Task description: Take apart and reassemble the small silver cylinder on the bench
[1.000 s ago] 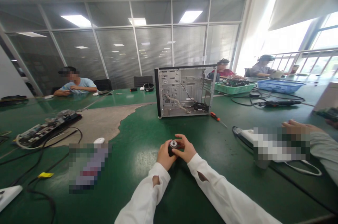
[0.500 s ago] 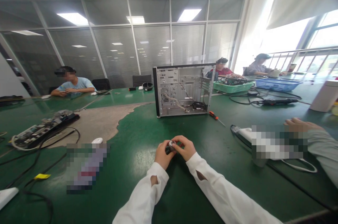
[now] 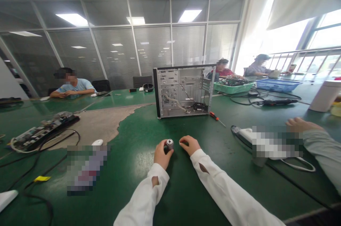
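A small silver metal cylinder point(image 3: 169, 143) with a dark hole in its top is held between the thumb and fingers of my left hand point(image 3: 162, 155). Just to its right, my right hand point(image 3: 190, 145) is pinched, with a tiny pale piece at the fingertips that is too small to name. The two hands are apart, low over the green table point(image 3: 138, 158). Beyond them an open computer case point(image 3: 183, 91) stands upright, with cables inside. By its lower right corner lies an orange and black screwdriver point(image 3: 217, 119).
Power strips point(image 3: 45, 130) and black cables lie left, near a pixelated object point(image 3: 89, 169). At right are a white device point(image 3: 266, 144), another person's hand point(image 3: 303, 125), a green basket point(image 3: 234, 88) and a blue basket point(image 3: 278, 85). Other people sit farther back.
My right hand has come away from the cylinder and moved slightly right. The cylinder's top now shows, and it remains in my left hand.
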A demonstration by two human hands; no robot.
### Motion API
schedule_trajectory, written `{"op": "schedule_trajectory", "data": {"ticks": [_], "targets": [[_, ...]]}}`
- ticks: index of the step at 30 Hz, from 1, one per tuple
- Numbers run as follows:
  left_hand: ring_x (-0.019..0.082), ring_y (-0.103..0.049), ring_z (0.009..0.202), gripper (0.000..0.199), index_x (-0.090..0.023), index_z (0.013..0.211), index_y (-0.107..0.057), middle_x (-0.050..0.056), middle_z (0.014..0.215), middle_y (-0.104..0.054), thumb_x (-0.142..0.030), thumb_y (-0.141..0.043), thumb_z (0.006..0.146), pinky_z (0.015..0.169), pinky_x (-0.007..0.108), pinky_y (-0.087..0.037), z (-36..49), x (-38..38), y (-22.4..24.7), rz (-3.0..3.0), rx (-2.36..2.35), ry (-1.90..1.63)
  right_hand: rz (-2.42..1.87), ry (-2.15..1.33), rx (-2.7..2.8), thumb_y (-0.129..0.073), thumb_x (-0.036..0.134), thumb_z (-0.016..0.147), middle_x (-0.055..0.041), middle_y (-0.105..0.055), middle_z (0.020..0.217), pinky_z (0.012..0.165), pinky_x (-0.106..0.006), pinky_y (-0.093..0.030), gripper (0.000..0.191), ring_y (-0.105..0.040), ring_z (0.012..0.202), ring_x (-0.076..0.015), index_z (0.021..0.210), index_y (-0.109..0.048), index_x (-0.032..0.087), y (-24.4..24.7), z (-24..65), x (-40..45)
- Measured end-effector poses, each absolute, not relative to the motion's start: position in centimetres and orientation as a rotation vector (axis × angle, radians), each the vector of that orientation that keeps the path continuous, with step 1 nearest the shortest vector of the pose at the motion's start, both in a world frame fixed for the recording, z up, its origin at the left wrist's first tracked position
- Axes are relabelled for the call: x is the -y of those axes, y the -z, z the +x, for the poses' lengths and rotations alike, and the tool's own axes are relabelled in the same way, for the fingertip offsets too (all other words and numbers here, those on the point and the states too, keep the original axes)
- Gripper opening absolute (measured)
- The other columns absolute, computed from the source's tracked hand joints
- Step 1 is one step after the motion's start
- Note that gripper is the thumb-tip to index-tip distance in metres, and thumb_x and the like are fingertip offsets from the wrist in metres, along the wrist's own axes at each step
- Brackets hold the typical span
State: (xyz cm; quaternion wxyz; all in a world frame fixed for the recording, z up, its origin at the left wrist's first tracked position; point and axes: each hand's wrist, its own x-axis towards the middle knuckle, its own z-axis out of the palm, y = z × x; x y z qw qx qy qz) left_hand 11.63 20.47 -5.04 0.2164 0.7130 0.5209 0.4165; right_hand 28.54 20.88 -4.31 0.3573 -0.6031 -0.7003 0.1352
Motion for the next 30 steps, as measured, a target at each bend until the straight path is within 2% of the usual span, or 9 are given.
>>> {"op": "schedule_trajectory", "data": {"ticks": [2, 4, 7, 9, 18, 30], "targets": [[0.019, -0.049, 0.093, 0.043, -0.018, 0.101, -0.049, 0.006, 0.098, -0.056, -0.015, -0.059, 0.059, 0.083, 0.031, -0.035, 11.5, -20.5, 5.1, 2.009, -1.499, -1.106, -1.694, -0.324, 1.881, -0.054, 0.026, 0.065, -0.0015, -0.057, 0.089, 0.074, -0.034, -0.035, 0.012, -0.048, 0.088, -0.0187, 0.074, -0.061, 0.024, 4.6, 29.1, -21.1], [0.019, -0.048, 0.094, 0.046, -0.017, 0.102, -0.049, 0.007, 0.100, -0.056, -0.010, -0.056, 0.058, 0.084, 0.032, -0.035, 11.5, -20.4, 5.2, 2.053, -1.536, -1.057, -1.813, -0.310, 1.920, -0.054, 0.023, 0.064, -0.0009, -0.054, 0.098, 0.077, -0.038, -0.032, 0.020, -0.044, 0.096, -0.0213, 0.081, -0.061, 0.028, 4.6, 29.7, -21.3], [0.019, -0.047, 0.095, 0.047, -0.015, 0.102, -0.049, 0.007, 0.100, -0.056, -0.002, -0.048, 0.057, 0.085, 0.031, -0.034, 11.4, -20.4, 5.2, 2.072, -1.559, -1.015, -1.939, -0.278, 1.925, -0.045, 0.011, 0.064, -0.0017, -0.050, 0.107, 0.080, -0.040, -0.029, 0.038, -0.040, 0.102, -0.0204, 0.095, -0.056, 0.030, 4.6, 30.7, -21.3], [0.018, -0.048, 0.095, 0.047, -0.015, 0.100, -0.050, 0.007, 0.099, -0.056, 0.000, -0.046, 0.056, 0.086, 0.030, -0.033, 11.4, -20.5, 5.2, 2.053, -1.573, -0.998, -1.968, -0.255, 1.896, -0.040, 0.006, 0.064, -0.0029, -0.049, 0.109, 0.082, -0.040, -0.027, 0.044, -0.038, 0.104, -0.0201, 0.097, -0.055, 0.029, 4.7, 31.1, -21.3], [0.019, -0.048, 0.093, 0.044, -0.015, 0.098, -0.051, 0.007, 0.097, -0.056, -0.003, -0.045, 0.056, 0.084, 0.031, -0.034, 11.3, -20.8, 5.7, 2.044, -1.583, -0.977, -1.972, -0.194, 1.796, -0.040, 0.012, 0.065, -0.0002, -0.051, 0.106, 0.083, -0.036, -0.026, 0.034, -0.040, 0.100, -0.0178, 0.091, -0.057, 0.028, 5.1, 31.4, -21.3], [0.018, -0.049, 0.090, 0.041, -0.016, 0.094, -0.052, 0.006, 0.093, -0.057, -0.003, -0.045, 0.056, 0.082, 0.031, -0.035, 11.2, -20.9, 5.7, 2.049, -1.562, -1.005, -1.946, -0.203, 1.829, -0.040, 0.014, 0.066, 0.0006, -0.050, 0.106, 0.080, -0.035, -0.028, 0.033, -0.040, 0.099, -0.0176, 0.092, -0.056, 0.028, 4.9, 31.3, -21.3]]}}
